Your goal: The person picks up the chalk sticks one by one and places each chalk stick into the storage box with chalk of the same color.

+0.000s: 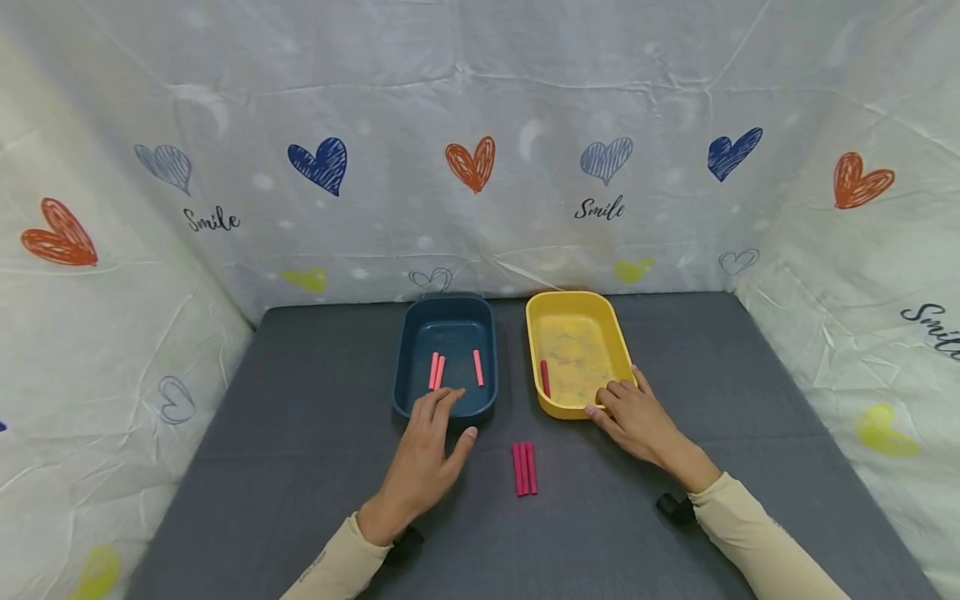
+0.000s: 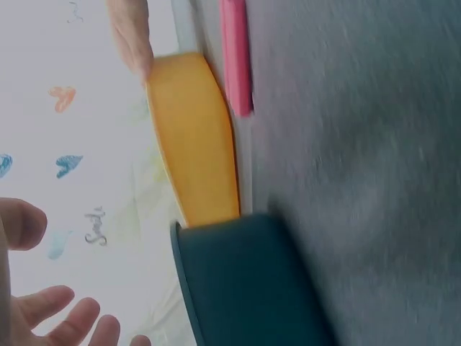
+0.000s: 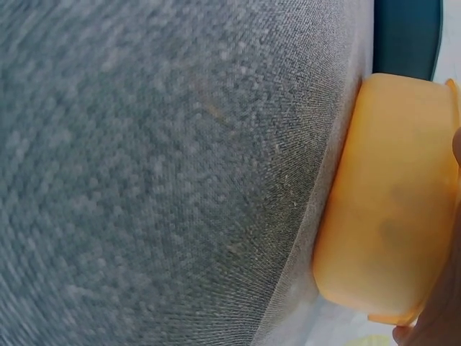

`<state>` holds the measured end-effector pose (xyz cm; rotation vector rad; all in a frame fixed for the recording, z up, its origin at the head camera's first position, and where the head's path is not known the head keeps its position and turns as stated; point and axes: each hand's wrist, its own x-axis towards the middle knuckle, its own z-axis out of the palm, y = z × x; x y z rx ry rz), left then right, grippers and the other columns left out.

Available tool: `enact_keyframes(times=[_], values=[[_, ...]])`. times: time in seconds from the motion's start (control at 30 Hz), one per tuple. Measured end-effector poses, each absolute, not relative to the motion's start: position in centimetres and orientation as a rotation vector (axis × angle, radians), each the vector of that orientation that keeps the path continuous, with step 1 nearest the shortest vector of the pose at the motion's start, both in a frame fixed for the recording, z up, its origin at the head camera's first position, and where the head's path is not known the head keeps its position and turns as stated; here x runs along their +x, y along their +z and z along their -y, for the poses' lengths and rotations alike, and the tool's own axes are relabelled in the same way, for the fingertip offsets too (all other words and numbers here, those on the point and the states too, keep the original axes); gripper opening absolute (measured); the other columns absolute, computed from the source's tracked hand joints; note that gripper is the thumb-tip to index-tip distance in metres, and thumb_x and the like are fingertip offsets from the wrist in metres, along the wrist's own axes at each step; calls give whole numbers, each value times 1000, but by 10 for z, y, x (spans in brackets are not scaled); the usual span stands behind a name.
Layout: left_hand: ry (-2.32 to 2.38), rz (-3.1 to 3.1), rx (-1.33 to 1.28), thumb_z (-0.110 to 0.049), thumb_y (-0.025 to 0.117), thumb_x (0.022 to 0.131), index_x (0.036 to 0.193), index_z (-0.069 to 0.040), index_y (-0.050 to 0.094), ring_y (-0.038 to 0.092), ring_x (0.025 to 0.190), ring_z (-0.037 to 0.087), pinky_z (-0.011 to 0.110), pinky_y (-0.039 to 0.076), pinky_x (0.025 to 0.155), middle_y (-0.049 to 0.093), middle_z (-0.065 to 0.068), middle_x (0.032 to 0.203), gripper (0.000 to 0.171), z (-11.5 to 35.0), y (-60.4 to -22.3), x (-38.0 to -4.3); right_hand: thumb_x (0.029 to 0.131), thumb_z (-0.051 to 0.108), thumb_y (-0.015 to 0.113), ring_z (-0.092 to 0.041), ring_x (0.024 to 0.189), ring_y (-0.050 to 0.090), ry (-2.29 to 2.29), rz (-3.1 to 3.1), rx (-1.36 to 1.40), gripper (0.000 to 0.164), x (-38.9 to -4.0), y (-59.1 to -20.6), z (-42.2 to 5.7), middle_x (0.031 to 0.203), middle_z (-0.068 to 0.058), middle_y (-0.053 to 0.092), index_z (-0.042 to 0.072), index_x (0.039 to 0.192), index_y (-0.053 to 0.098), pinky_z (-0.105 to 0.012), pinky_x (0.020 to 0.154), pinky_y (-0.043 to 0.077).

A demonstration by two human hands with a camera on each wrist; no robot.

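Lying between the hands (image 1: 422, 460) are slender magenta sticks (image 1: 518, 470).

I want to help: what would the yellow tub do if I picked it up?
The yellow tub looks like thin plastic, so probably light but stiff. It's low and wide, so likely hard to tip. Tilted, the red stick inside might slide.

White heart-printed cloth walls (image 1: 465, 108) around three sides; dark grey tabletop (image 1: 592, 525).
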<state>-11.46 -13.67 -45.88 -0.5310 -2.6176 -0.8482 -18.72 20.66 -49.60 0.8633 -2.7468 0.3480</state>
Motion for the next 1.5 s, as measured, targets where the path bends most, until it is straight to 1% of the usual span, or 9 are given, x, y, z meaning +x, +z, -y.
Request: enact_keyframes(times=[0.33,0.5,0.73,0.93,1.17,1.33,1.5], values=[[-838,2610,-651,-29,61,96,139,-9,48,41,129,21,44,46,104,47,6,136,49,128,-465,-110,99,36,56,-24,86,59,350,2748,864,22,-188,-495,-205,82,1,57,16,89,59,-65,114,22],[-850,2635,-682,-29,63,95,138,-10,50,43,127,19,43,48,103,47,4,136,48,126,-466,-107,99,36,56,-24,86,59,353,2753,861,22,-187,-494,-205,81,1,56,16,88,59,-65,114,22],[-872,2658,-738,-31,61,97,139,-14,50,44,127,14,39,48,103,48,0,136,47,121,-467,-102,98,36,57,-24,86,59,369,2750,853,22,-186,-496,-205,82,1,57,16,89,59,-64,115,22],[-899,2651,-760,-31,64,95,144,-19,46,45,130,13,38,49,104,48,-2,141,53,115,-470,-98,99,36,57,-25,86,59,367,2749,853,23,-186,-498,-207,82,0,57,16,89,59,-64,115,21],[-1003,2727,-712,-32,68,93,144,-16,47,45,130,14,40,48,105,48,-1,142,57,106,-471,-94,98,36,58,-25,86,60,379,2738,843,21,-187,-497,-207,81,0,57,18,87,58,-64,115,21],[-1033,2798,-650,-31,72,90,142,-13,49,47,128,18,43,47,105,50,2,140,60,104,-476,-96,98,37,57,-25,86,60,365,2742,850,23,-188,-498,-206,82,-1,58,16,89,60,-64,115,22],[-1074,2897,-601,-32,74,88,142,-10,49,48,127,22,46,46,104,51,6,139,64,105,-484,-99,98,37,57,-25,86,60,365,2751,839,23,-187,-499,-205,81,0,57,16,88,59,-64,115,22]])
